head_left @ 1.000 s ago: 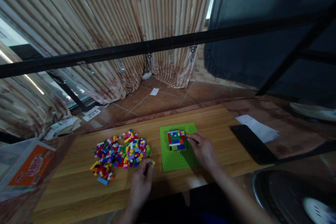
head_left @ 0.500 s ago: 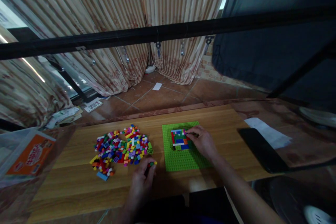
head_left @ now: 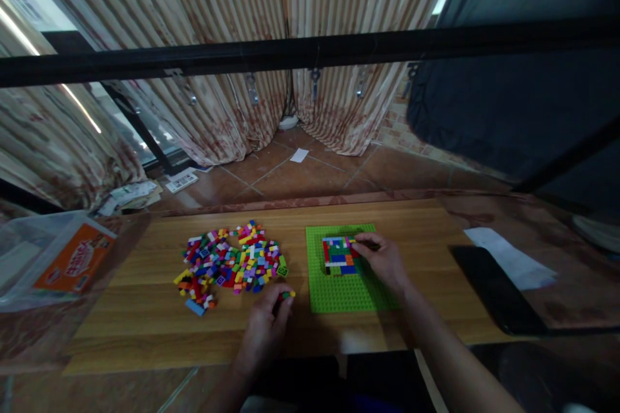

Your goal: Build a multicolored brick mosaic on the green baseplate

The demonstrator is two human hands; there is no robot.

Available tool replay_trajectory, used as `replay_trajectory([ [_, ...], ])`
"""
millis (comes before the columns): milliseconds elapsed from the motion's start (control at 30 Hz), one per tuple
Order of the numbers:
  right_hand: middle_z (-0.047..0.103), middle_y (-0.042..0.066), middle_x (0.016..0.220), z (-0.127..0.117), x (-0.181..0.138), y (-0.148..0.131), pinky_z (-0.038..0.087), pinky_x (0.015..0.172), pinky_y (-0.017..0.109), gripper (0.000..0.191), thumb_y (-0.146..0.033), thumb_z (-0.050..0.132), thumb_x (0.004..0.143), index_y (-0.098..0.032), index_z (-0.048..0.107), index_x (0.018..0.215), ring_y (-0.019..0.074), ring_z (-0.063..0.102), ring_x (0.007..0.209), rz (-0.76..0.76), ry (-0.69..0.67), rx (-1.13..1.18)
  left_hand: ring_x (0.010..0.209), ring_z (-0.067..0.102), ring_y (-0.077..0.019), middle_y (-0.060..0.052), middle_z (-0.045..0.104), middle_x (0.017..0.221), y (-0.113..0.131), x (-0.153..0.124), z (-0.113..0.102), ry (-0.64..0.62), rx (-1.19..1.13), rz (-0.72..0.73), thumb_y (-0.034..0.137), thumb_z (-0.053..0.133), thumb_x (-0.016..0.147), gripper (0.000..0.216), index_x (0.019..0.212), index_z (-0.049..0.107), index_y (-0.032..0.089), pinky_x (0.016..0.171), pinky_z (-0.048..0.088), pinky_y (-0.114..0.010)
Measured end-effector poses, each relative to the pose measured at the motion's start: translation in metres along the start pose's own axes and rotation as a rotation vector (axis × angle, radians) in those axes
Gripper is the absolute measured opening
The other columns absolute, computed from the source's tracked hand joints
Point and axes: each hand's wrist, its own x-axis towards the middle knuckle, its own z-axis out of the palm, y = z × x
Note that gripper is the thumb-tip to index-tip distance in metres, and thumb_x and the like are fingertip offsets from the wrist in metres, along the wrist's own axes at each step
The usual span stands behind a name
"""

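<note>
My left hand point(head_left: 266, 319) is closed around a few small toy bricks point(head_left: 285, 295); green, yellow and red show at the fingertips. It is over the table just left of the green baseplate point(head_left: 317, 293). On that plate stands a low block of colourful bricks point(head_left: 339, 258) in red, white, blue, green and orange. My right hand point(head_left: 385, 261) reaches in from the right, thumb and finger pinched at the block's upper right corner. A small yellow brick point(head_left: 352, 241) shows at those fingertips, partly hidden.
A heap of loose bricks point(head_left: 252, 258) spreads over the left of the wooden table point(head_left: 145, 335). A clear plastic box with an orange label point(head_left: 75, 261) is at far left. To the right are a black flat object point(head_left: 496, 290) and white paper point(head_left: 513, 258). A dark bar point(head_left: 271, 55) crosses beyond.
The view has shifted a little, so the table and bricks appear further right. My right hand stays at the block's upper right corner, where yellow now shows. My left hand keeps its bricks.
</note>
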Motion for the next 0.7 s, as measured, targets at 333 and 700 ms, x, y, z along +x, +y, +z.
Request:
replay_trajectory([
  [333,0.071,0.007,0.094,0.003,0.002,-0.009,0.049,0.079,0.036,0.034,-0.048,0.064,0.073,-0.019,0.072,0.091,0.0212,0.064,0.083,0.004,-0.02,-0.107,0.067,0.06,-0.0153,-0.001,0.062,0.075,0.004,-0.001,-0.001,-0.002,-0.024,0.003,0.032,0.048,0.088,0.017,0.095,0.058,0.021,0.065,0.047,-0.027],
  [700,0.071,0.006,0.094,0.008,0.0,-0.008,0.048,0.078,0.034,0.032,-0.049,0.063,0.075,-0.021,0.073,0.088,0.0204,0.064,0.082,-0.017,-0.026,-0.143,0.068,0.06,-0.0152,-0.002,0.063,0.08,0.006,-0.001,-0.001,-0.002,-0.029,0.009,0.034,0.048,0.088,0.019,0.096,0.059,0.02,0.066,0.048,-0.027],
])
